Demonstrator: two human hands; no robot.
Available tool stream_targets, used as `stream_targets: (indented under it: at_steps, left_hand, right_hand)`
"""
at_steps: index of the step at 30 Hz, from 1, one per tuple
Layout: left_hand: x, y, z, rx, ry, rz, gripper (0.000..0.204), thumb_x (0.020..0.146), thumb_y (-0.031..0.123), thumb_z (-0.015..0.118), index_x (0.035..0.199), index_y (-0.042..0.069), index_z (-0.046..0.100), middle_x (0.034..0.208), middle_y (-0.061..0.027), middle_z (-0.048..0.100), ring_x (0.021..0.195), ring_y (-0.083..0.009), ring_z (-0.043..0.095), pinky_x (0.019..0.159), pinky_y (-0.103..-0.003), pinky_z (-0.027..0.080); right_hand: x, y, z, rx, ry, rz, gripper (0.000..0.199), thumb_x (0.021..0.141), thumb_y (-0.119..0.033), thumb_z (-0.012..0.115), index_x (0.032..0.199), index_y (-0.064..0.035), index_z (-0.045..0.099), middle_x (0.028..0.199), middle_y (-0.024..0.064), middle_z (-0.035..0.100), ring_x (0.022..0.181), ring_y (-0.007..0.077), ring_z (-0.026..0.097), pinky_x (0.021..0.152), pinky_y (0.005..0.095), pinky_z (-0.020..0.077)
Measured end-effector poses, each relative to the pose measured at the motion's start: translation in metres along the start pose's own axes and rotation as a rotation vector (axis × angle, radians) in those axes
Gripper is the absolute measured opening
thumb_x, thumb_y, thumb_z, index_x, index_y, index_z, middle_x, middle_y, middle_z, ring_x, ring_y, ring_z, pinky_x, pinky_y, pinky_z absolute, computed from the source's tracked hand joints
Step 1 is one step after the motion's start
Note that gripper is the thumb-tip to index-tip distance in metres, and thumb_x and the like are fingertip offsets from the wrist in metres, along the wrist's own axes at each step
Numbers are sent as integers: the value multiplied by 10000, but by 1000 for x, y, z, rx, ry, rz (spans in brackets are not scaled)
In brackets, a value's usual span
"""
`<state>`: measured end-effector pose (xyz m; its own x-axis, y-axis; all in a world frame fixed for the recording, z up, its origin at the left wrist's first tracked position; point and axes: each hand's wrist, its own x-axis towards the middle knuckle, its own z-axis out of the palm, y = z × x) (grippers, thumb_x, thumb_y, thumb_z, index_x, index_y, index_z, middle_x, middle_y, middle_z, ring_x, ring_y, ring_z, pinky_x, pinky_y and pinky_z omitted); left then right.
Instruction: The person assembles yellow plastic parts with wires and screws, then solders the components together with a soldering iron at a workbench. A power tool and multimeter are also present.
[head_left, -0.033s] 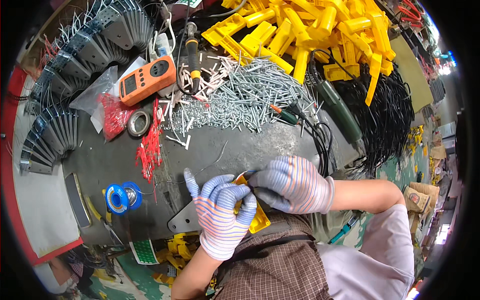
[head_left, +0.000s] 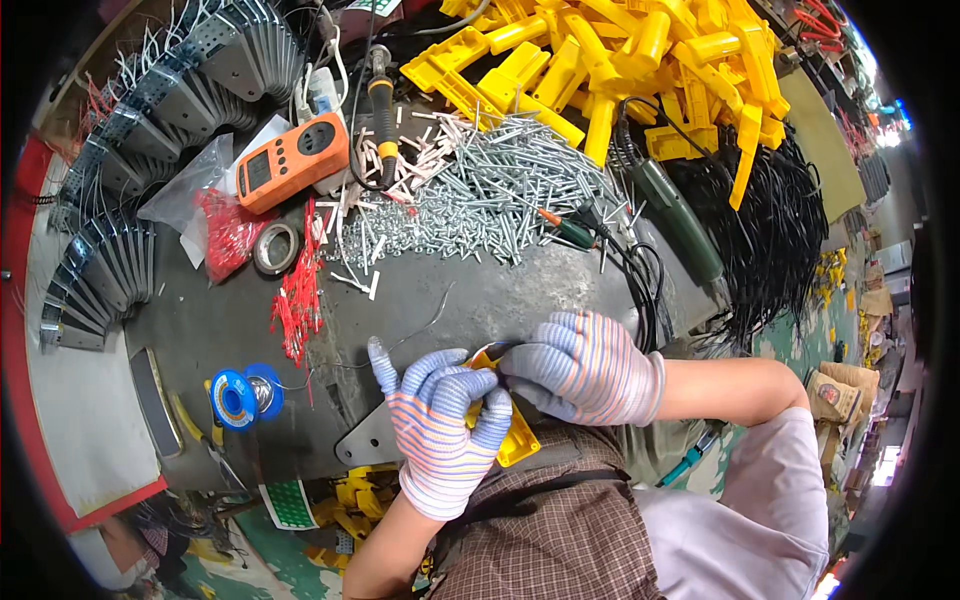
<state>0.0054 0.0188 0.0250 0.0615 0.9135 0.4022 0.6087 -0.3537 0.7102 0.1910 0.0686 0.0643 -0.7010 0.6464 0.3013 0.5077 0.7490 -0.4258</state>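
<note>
Striped knit gloves (head_left: pixel 598 372) — pale lilac sleeve (head_left: pixel 775 490) — brown checked apron (head_left: pixel 560 535).

yellow plastic housing (head_left: pixel 520 441) | hollow | slanted | partly covered by left hand (head_left: pixel 447 425), right hand (head_left: pixel 583 368) near top

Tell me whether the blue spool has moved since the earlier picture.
No: the blue spool keeps its place on the dark bench, beside the yellow-handled pliers.

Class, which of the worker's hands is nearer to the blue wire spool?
The left hand: it is to the right of the blue wire spool, not touching it. The right hand is farther right.
</note>
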Motion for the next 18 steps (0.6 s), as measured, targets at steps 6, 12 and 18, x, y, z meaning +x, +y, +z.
stream_targets:
  at_steps: [6, 12, 18]
  left_hand:
    - [-6, 2, 1, 300, 90, 223, 179, 761, 222, 681, 898, 213, 568, 905, 56, 568, 1005, -187, 579, 1062, -766, 128]
    - [-5, 0, 4, 287, 117, 184, 182, 771, 220, 689, 907, 232, 568, 916, 72, 553, 1010, -180, 576, 1052, -776, 137]
    - [-1, 6, 2, 250, 74, 214, 190, 762, 118, 704, 863, 174, 554, 819, 16, 565, 967, -251, 590, 1103, -683, 161]
  right_hand:
    - [11, 8, -8, 434, -241, 210, 239, 869, -275, 597, 875, -36, 601, 784, 160, 611, 743, 360, 610, 675, 427, 483]
    - [-54, 16, -27, 92, 64, 172, 204, 793, -299, 687, 816, -100, 651, 751, 57, 613, 688, 260, 593, 625, 383, 439]
    - [-111, -12, 8, -172, -34, 234, 282, 690, -279, 766, 928, -149, 686, 772, 0, 624, 754, 200, 571, 725, 385, 404]
